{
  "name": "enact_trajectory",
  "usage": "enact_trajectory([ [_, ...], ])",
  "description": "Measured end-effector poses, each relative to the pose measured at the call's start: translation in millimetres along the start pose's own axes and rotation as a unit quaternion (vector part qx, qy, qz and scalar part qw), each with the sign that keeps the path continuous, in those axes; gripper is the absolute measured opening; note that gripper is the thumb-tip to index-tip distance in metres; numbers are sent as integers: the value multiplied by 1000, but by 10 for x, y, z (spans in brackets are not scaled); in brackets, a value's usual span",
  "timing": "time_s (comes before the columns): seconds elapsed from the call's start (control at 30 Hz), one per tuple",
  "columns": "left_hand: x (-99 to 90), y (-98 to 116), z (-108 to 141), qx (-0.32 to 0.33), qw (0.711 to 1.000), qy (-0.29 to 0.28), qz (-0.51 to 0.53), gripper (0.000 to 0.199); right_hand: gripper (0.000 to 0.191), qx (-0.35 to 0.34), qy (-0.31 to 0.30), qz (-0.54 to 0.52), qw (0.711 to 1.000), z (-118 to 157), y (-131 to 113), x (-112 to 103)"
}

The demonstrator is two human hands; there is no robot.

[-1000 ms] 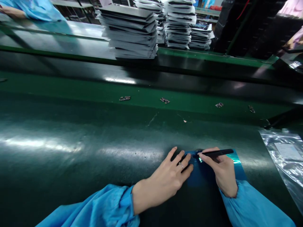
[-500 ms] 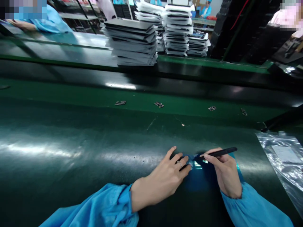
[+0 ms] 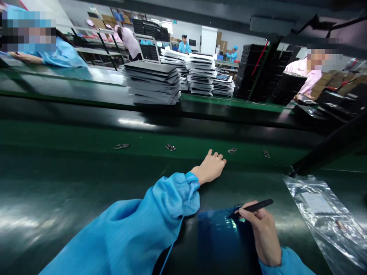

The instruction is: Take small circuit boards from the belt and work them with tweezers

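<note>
My left hand (image 3: 211, 167) is stretched forward over the green work surface, its fingers apart and nothing seen in them. The nearest item to its fingertips is a small dark part (image 3: 232, 151). In my right hand (image 3: 262, 229) is a black pen-like tool (image 3: 259, 205), held in a pinch with its tip low over a shiny blue sheet (image 3: 218, 236). That sheet lies flat on the surface between my left sleeve and my right hand. Other small dark parts (image 3: 171, 147) lie spaced out in a row on the green strip.
A clear plastic bag (image 3: 318, 202) with a white label lies at the right. Behind the strip stand stacks of flat panels with white sheets (image 3: 153, 84) and black trays (image 3: 249, 68). A dark post (image 3: 329, 141) slants at the right. People work further back.
My left hand has left the blue sheet and reached forward towards the row of small parts. My right hand still holds the tool at the sheet. The view has tilted up.
</note>
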State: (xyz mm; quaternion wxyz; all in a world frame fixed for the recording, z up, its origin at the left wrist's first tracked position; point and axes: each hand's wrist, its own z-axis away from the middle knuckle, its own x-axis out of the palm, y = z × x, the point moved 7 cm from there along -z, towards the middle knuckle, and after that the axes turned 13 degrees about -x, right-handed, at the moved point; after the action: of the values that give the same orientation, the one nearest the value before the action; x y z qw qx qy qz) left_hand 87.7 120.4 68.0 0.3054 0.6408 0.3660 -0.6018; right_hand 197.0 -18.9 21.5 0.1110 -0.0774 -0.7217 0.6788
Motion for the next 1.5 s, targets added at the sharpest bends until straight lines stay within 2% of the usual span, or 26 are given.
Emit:
enact_trajectory([
  [0.17,100,102,-445,-23,999,35,-19,35,11,-21,-59,3,998,-16,-58,41],
  [0.3,179,123,-594,-26,999,23,-19,33,13,-17,-111,10,994,-39,-81,56],
  [0.57,156,-170,-491,-73,997,-29,-24,26,16,-17,-121,4,993,-45,-74,80],
  [0.83,150,-518,-397,-144,990,4,10,27,12,-29,-124,18,992,-57,-80,59],
  [1.0,129,-514,-268,-133,989,22,61,24,13,-36,-119,27,992,-57,-114,67],
  [1.1,-12,-440,-42,-114,988,36,95,16,13,-37,-109,25,993,-51,-115,72],
  [1.17,-161,-379,225,-104,986,44,120,23,11,-34,-88,23,995,-47,-97,60],
  [1.27,-360,-231,803,-74,984,30,157,25,8,-25,-44,15,999,-41,-53,31],
  [1.33,-437,-69,1246,-21,973,1,231,24,11,-20,-20,5,1000,-41,-31,19],
  [1.43,-380,167,1818,47,953,-82,289,27,14,-20,5,-6,1000,-59,-31,2],
  [1.5,-275,248,2051,56,957,-119,259,33,15,-21,13,-12,1000,-81,-50,-11],
])
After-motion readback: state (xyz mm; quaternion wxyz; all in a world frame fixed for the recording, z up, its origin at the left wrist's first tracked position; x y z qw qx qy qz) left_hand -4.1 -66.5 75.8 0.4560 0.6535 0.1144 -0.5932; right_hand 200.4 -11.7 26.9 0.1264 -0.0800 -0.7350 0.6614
